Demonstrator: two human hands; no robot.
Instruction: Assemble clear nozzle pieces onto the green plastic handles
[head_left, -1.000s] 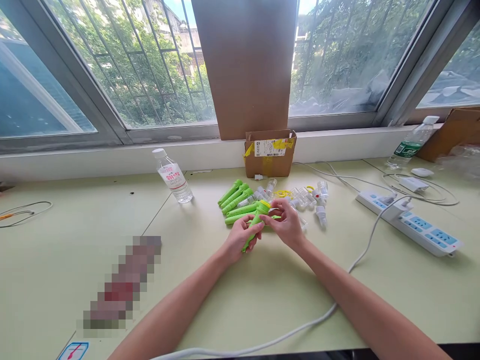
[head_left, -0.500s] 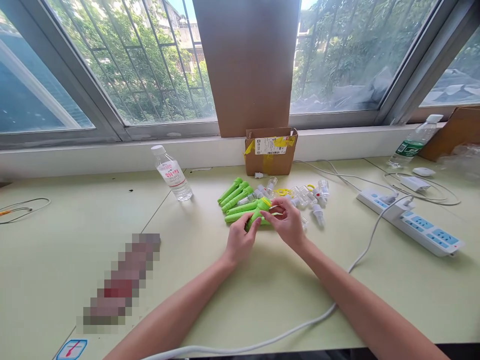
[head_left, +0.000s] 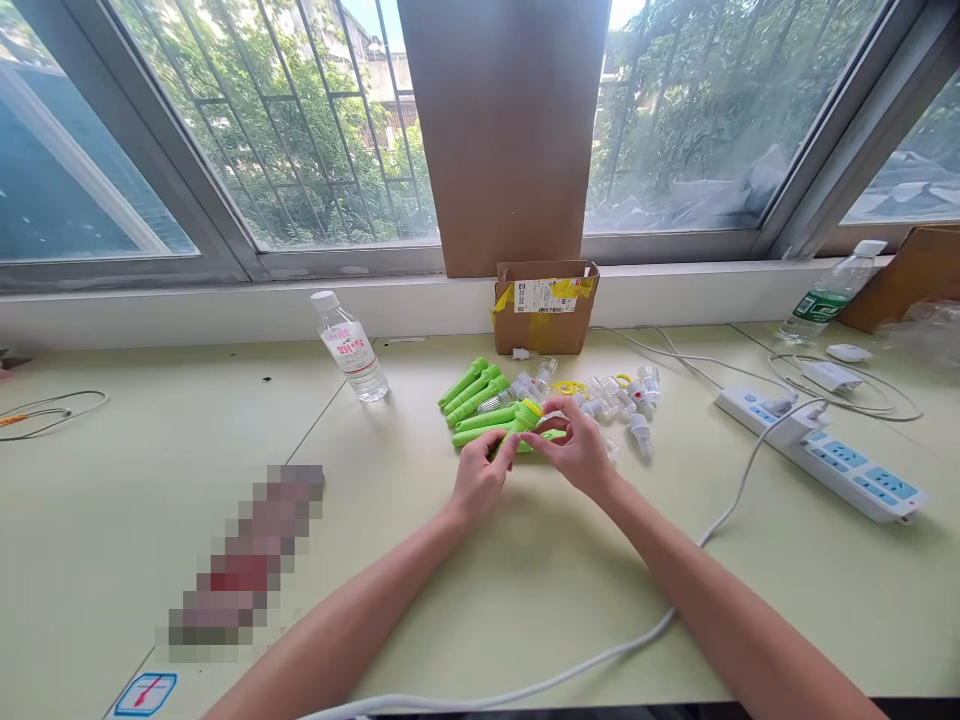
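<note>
My left hand (head_left: pixel 480 478) is closed around the lower body of a green torch-shaped tube (head_left: pixel 521 425) with a yellow ring at its head. My right hand (head_left: pixel 577 450) pinches at the head end of the same tube, fingers curled; what sits between the fingertips is too small to make out. Just beyond my hands lies a row of several more green tubes (head_left: pixel 469 388). To their right is a scatter of several small clear plastic caps (head_left: pixel 622 400) and yellow rings (head_left: pixel 568 386).
A small open cardboard box (head_left: pixel 545 310) stands by the window sill. A water bottle (head_left: pixel 349 349) stands at the left, another bottle (head_left: pixel 831 290) at the far right. A white power strip (head_left: pixel 825 450) and its cable (head_left: pixel 705 540) run along the right. A loose wire (head_left: pixel 52 412) lies far left.
Both hands moved slightly away from me toward the pile, carrying the green tube; its lower end is now hidden under my left hand. The camera shifted a little.
</note>
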